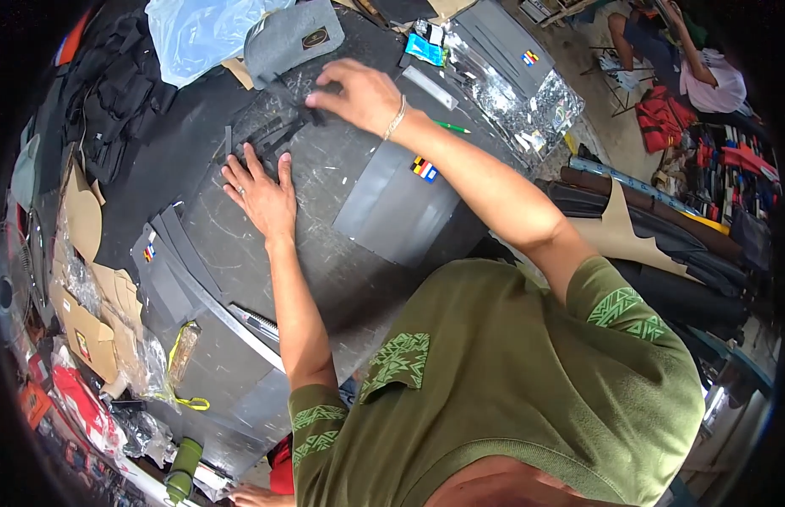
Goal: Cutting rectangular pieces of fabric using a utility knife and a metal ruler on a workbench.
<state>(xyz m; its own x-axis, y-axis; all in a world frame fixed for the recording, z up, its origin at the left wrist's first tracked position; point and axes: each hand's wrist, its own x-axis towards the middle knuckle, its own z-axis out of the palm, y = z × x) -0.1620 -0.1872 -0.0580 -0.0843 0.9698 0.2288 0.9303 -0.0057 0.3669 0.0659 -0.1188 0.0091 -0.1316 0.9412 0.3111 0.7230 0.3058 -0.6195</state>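
Olive-green shirt aside, work looks midway: left hand (261,193) lies flat, fingers spread, pinning dark strips (261,139) on the counter (342,253). Right hand (359,93) pinches one strip's far end; several strips seem unsorted.

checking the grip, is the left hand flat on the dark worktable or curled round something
Flat: the left hand lies palm down, fingers spread, on the scuffed dark worktable, fingertips at the small black strips. It grips nothing visible.

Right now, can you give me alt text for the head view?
A person's left hand lies flat on dark strips on a scratched black worktable, while the right hand pinches a dark piece beside a grey pouch. Grey sheets lie nearby.
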